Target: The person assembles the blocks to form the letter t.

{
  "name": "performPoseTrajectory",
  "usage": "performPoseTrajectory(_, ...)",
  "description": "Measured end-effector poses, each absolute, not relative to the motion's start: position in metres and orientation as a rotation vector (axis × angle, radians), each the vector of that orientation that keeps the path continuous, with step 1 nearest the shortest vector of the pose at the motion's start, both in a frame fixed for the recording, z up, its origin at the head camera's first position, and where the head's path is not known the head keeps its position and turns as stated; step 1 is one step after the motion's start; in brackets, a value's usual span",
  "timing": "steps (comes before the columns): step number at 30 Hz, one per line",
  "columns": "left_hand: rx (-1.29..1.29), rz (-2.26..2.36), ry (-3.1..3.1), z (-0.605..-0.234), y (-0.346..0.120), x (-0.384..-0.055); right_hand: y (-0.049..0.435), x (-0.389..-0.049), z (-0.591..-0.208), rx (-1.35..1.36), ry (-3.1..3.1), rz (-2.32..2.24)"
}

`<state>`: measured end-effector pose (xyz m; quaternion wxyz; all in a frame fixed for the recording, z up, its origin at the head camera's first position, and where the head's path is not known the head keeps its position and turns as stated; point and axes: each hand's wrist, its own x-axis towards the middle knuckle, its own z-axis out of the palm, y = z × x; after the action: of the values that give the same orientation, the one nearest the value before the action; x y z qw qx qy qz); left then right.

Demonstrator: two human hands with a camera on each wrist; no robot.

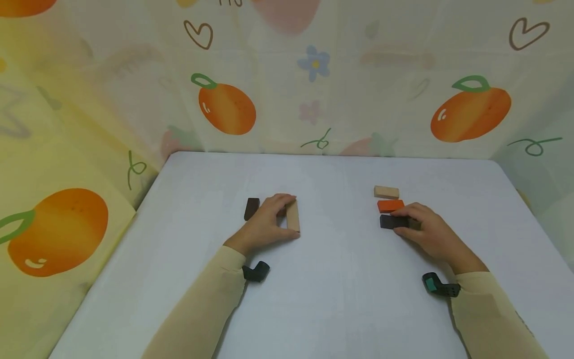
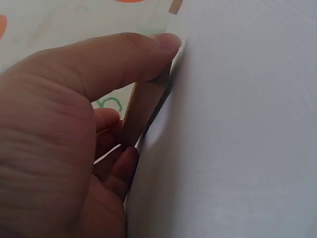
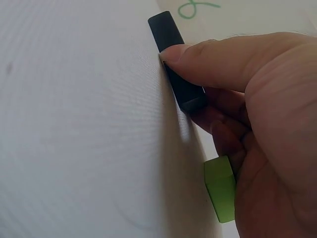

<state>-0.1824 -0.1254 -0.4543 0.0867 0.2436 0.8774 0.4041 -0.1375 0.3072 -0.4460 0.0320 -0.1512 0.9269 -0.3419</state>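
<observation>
My left hand [image 1: 264, 222] pinches a plain wooden block [image 1: 293, 217] by its two ends, thumb at the near end and fingers at the far end. The block is low over the white tabletop; whether it touches is unclear. A dark brown block [image 1: 251, 208] lies just left of that hand, partly covered by it. With thumb and fingertips my right hand [image 1: 430, 232] grips a black block [image 1: 392, 222] by its long sides. A green block [image 3: 220, 189] stands under the right hand's curled fingers, mostly hidden in the head view.
Beyond the black block lie an orange block [image 1: 390, 206] and another plain wooden block [image 1: 386, 192], roughly in a column. The white table [image 1: 332, 279] ends at a patterned cloth [image 1: 367, 99] at the back and left. Each wrist wears a small black camera [image 1: 256, 271].
</observation>
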Motion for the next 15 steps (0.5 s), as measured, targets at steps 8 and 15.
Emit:
performPoseTrajectory(8,0.765,1.203,2.607,-0.454,-0.123,-0.181,0.307,-0.137,-0.447,-0.475,2.87,-1.053)
performPoseTrajectory(15,0.827,1.208,2.565,-0.451,-0.113,-0.175,0.307,-0.138,-0.447,-0.48,2.873,-1.049)
